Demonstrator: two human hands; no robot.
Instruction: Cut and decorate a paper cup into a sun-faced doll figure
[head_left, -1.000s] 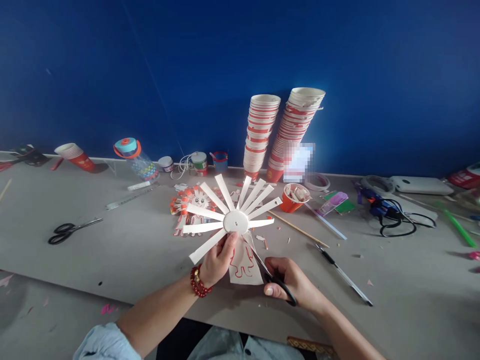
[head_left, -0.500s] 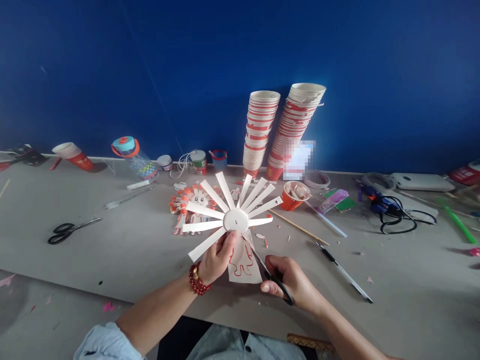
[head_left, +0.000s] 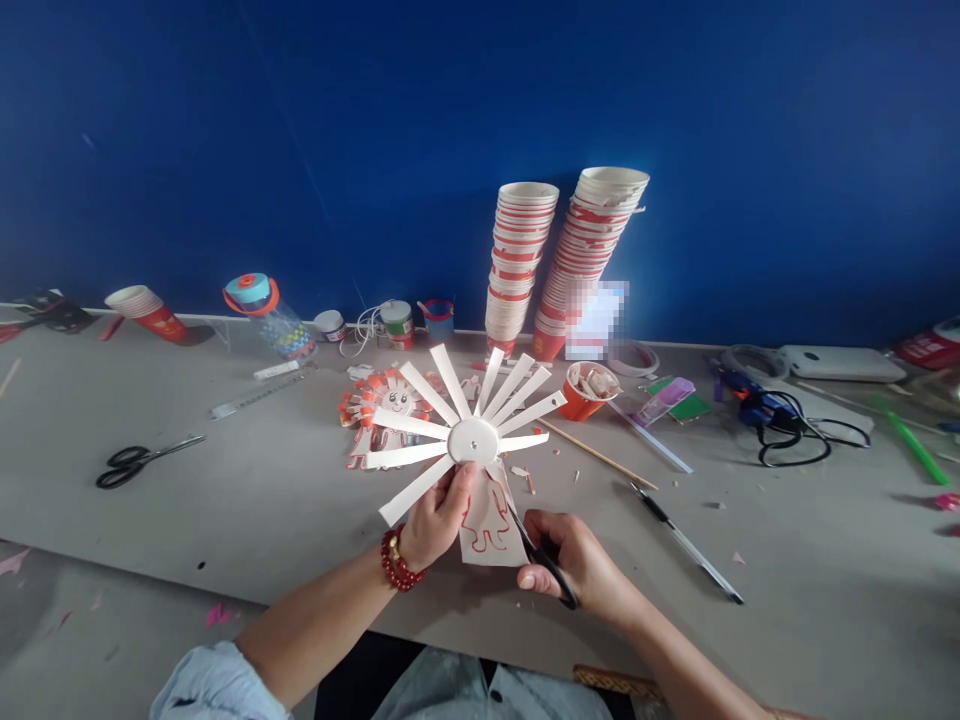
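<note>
My left hand point(head_left: 439, 515) pinches a cut paper cup point(head_left: 472, 440), its side slit into white strips that fan out round the flat base. One wide flap point(head_left: 489, 535) hangs down from it and bears a figure outlined in red. My right hand point(head_left: 574, 560) has its fingers in the black handles of a pair of scissors point(head_left: 546, 568). Their blades lie at the right edge of the flap, partly hidden by the paper. Behind the strips, finished paper dolls point(head_left: 394, 400) with orange-tipped strips rest on the table.
Two tall stacks of paper cups point(head_left: 523, 270) lean near the blue wall. A red cup of scraps point(head_left: 589, 392) stands behind my hands. To the right lie a pen point(head_left: 686, 540), a wooden stick point(head_left: 600, 455) and a glue gun point(head_left: 772, 408); spare scissors point(head_left: 146, 460) lie left.
The scissors and my right hand have shifted slightly left, and the blades sit lower along the flap's right edge. The flap has swung slightly right; my left hand keeps its hold.
</note>
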